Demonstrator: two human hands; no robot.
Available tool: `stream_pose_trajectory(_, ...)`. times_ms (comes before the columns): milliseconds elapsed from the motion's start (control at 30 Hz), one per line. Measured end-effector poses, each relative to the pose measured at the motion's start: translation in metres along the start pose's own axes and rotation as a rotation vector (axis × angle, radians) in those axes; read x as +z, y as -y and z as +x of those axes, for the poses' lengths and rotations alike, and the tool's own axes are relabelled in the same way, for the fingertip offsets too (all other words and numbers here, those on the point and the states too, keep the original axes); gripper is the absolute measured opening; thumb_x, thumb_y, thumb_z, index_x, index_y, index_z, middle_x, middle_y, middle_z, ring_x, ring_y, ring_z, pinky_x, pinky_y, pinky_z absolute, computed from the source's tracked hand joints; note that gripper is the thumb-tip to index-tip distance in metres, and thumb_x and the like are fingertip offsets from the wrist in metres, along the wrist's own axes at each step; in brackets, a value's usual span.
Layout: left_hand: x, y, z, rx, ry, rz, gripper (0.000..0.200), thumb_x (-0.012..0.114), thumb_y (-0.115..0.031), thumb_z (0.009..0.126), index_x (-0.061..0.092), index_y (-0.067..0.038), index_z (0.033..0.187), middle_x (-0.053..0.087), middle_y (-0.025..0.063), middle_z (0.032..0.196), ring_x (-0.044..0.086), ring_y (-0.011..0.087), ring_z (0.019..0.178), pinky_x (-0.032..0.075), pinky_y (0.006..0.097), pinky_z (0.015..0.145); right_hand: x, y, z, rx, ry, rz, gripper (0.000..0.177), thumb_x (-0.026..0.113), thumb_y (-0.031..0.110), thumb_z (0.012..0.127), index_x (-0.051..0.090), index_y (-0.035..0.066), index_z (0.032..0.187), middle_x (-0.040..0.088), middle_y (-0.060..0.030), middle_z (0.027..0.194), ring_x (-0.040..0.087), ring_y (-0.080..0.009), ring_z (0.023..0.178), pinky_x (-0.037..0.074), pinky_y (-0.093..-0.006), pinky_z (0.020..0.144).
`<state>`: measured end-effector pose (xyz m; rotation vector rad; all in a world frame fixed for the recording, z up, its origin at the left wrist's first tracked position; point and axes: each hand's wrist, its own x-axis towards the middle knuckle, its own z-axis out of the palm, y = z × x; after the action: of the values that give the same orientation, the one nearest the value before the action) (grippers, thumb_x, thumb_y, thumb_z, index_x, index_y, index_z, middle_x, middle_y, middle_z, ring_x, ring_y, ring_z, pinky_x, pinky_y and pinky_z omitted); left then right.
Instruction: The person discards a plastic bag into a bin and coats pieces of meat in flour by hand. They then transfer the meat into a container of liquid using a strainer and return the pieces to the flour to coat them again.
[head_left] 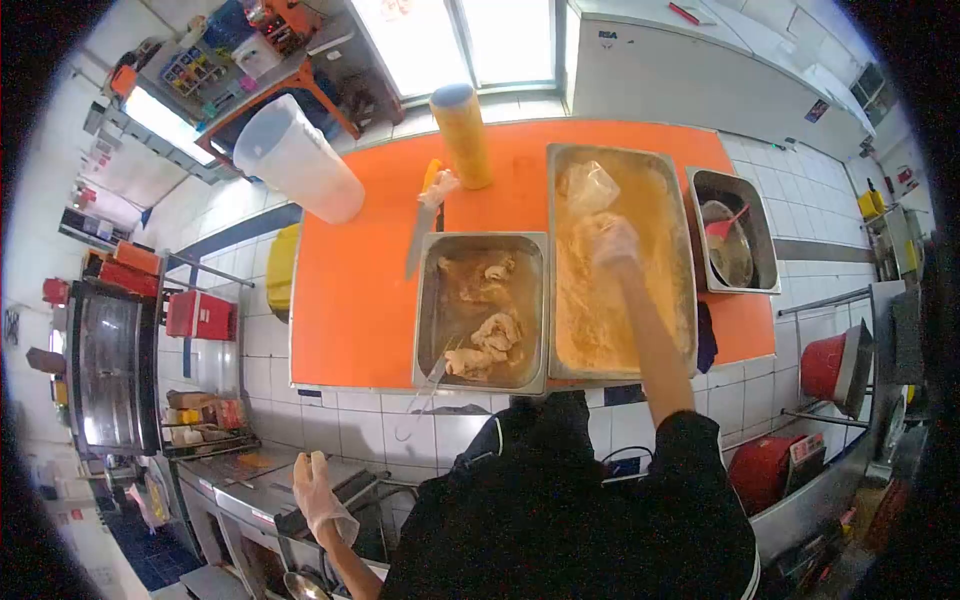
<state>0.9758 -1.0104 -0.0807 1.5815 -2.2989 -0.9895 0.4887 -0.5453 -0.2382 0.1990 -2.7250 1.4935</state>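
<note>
My right hand (pixel 610 240), in a clear glove, is over the large metal tray (pixel 622 372) of orange-yellow powder (pixel 640 310). A clear plastic bag (pixel 590 187) lies just beyond it; my fingers are too blurred to read. To the left, a smaller metal pan (pixel 484 386) holds pieces of raw meat (pixel 497 335) in cloudy liquid, with a metal utensil (pixel 436 372) leaning on its near left corner. My left hand (pixel 320 492), also gloved, is away from the table at the lower left, fingers extended and holding nothing.
An orange table (pixel 345 300) bears a tall white container (pixel 300 165), a yellow cylinder (pixel 460 135) and a knife (pixel 423 225) with plastic around its handle. A metal pan (pixel 775 275) with a red-handled tool (pixel 728 222) stands at the right. Metal counters (pixel 240 480) are at the lower left.
</note>
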Motion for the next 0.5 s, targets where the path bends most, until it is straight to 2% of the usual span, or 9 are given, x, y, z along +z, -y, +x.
stream_pose_trajectory(67, -0.007, -0.014, -0.005, 0.004, 0.011, 0.047, 0.074, 0.066, -0.049, 0.098, 0.052, 0.006, 0.146, 0.058, 0.0218, 0.147, 0.057, 0.0329, 0.133, 0.042, 0.0398, 0.112, 0.013, -0.09, 0.053, -0.005, -0.148, -0.354, 0.03, 0.073, 0.037, 0.092, 0.076, 0.009, 0.103, 0.076, -0.0135, 0.098, 0.071, -0.0307, 0.081, 0.056, -0.0407, 0.074)
stream_pose_trajectory(200, -0.008, -0.067, -0.026, -0.054, 0.017, 0.17, 0.073, 0.065, -0.052, 0.097, 0.056, 0.004, 0.143, 0.059, 0.0231, 0.145, 0.056, 0.0355, 0.134, 0.042, 0.0406, 0.112, 0.017, -0.067, 0.037, -0.107, -0.034, -0.477, 0.025, 0.071, 0.035, 0.091, 0.076, 0.011, 0.099, 0.075, -0.0138, 0.094, 0.071, -0.0337, 0.082, 0.056, -0.0428, 0.077)
stream_pose_trajectory(267, -0.009, -0.057, -0.015, -0.003, 0.008, 0.18, 0.072, 0.065, -0.052, 0.097, 0.057, 0.003, 0.142, 0.059, 0.0227, 0.145, 0.056, 0.0357, 0.134, 0.042, 0.0409, 0.112, 0.028, -0.074, 0.039, 0.045, 0.03, -0.407, 0.031, 0.068, 0.033, 0.091, 0.072, 0.008, 0.108, 0.074, -0.0202, 0.105, 0.071, -0.0395, 0.098, 0.056, -0.0486, 0.084)
stream_pose_trajectory(300, -0.01, -0.048, -0.011, 0.039, 0.002, 0.179, 0.071, 0.065, -0.052, 0.097, 0.058, 0.002, 0.142, 0.06, 0.0222, 0.145, 0.057, 0.0359, 0.133, 0.042, 0.0412, 0.112, 0.028, -0.082, 0.03, 0.053, 0.035, -0.41, 0.031, 0.068, 0.033, 0.091, 0.072, 0.008, 0.108, 0.074, -0.0202, 0.105, 0.071, -0.0395, 0.098, 0.056, -0.0486, 0.084)
stream_pose_trajectory(367, -0.012, -0.032, -0.005, 0.028, 0.007, 0.206, 0.071, 0.066, -0.052, 0.096, 0.058, 0.002, 0.142, 0.06, 0.022, 0.144, 0.057, 0.0357, 0.134, 0.042, 0.0412, 0.112, 0.02, -0.098, 0.01, -0.165, 0.075, -0.541, 0.03, 0.067, 0.033, 0.091, 0.072, 0.008, 0.107, 0.074, -0.0193, 0.106, 0.07, -0.0389, 0.101, 0.056, -0.0485, 0.086)
stream_pose_trajectory(400, -0.01, -0.028, -0.004, 0.023, 0.004, 0.229, 0.072, 0.066, -0.052, 0.096, 0.058, 0.002, 0.141, 0.061, 0.0217, 0.143, 0.057, 0.0356, 0.134, 0.042, 0.0412, 0.112, 0.012, -0.104, 0.007, -0.169, 0.076, -0.549, 0.03, 0.067, 0.033, 0.091, 0.072, 0.008, 0.107, 0.074, -0.0193, 0.106, 0.07, -0.0389, 0.101, 0.056, -0.0485, 0.086)
stream_pose_trajectory(500, -0.005, -0.029, -0.012, 0.004, -0.034, 0.181, 0.072, 0.067, -0.052, 0.095, 0.058, 0.003, 0.141, 0.062, 0.0225, 0.142, 0.057, 0.036, 0.133, 0.042, 0.0408, 0.112, -0.001, -0.113, -0.004, -0.121, 0.176, -0.667, 0.027, 0.07, 0.033, 0.089, 0.069, 0.006, 0.093, 0.073, -0.016, 0.091, 0.07, -0.0372, 0.085, 0.055, -0.0456, 0.085)
